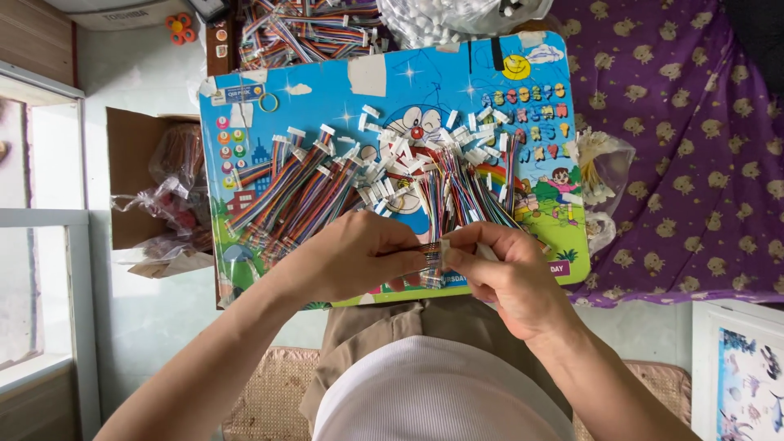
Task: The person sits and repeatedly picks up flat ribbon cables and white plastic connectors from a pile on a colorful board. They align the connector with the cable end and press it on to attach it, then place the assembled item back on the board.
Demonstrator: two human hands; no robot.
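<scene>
Hands meet over the near edge of the board (327, 98). The left hand (359, 253) pinches a short cable (431, 265) by its wire end; the right hand (506, 273) closes on a white connector (445, 247) at the cable's top. The cable stands roughly upright between both thumbs, equally near each hand. Loose cables (465, 188) lie just beyond, finished bundles (294, 192) to the left.

A short multicoloured ribbon cable (430, 263) is pinched between the left hand (359, 255) and the right hand (502, 273), just above the near edge of the lap tray. Its striped wires are seen running roughly upright between the fingertips. A small white connector (445, 245) is pressed at its upper end, partly hidden by the thumbs.
</scene>
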